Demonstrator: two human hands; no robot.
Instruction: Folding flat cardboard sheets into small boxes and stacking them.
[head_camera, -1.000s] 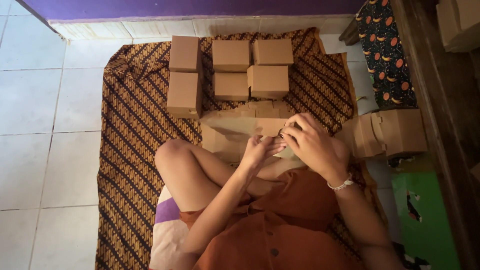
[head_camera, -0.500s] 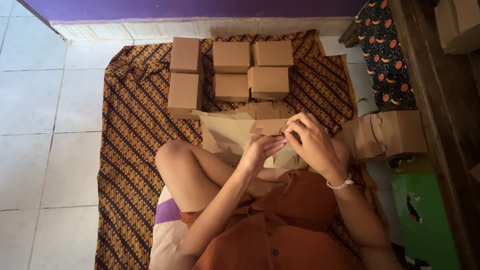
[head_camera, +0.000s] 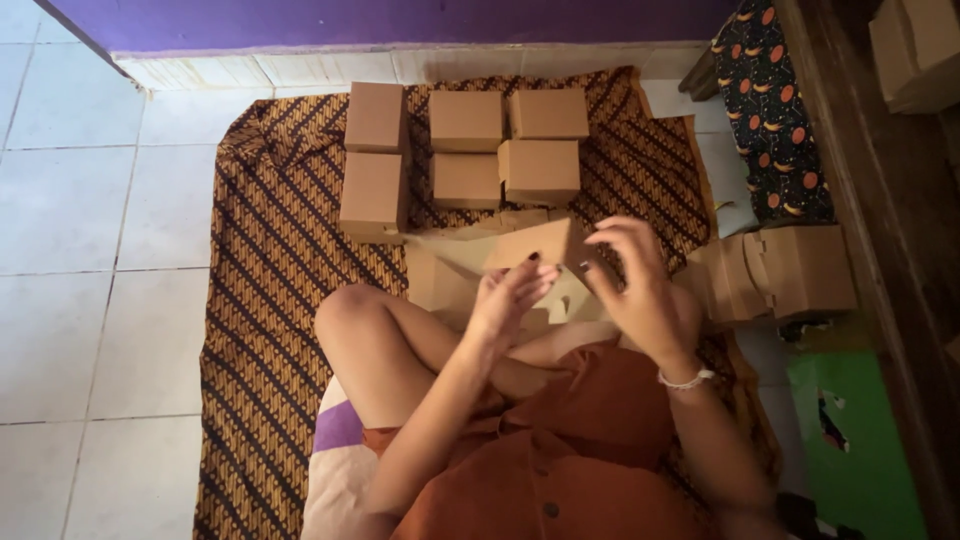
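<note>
Left hand (head_camera: 510, 295): fingers curled against the unfolded cardboard box blank (head_camera: 520, 250) | Right hand (head_camera: 640, 285): fingers spread on its right edge | Blank: above lap, before finished boxes (head_camera: 465, 145) on patterned cloth (head_camera: 270, 260).

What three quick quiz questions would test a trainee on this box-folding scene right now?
1. True or false: the left hand and right hand are both at the partly folded cardboard box.
2. How many finished boxes stand on the patterned cloth ahead of the person? A) three B) five C) eight
3. On which side of the person lies the stack of flat box blanks?

Key: 1 true; 2 B; 3 the right side.
</note>
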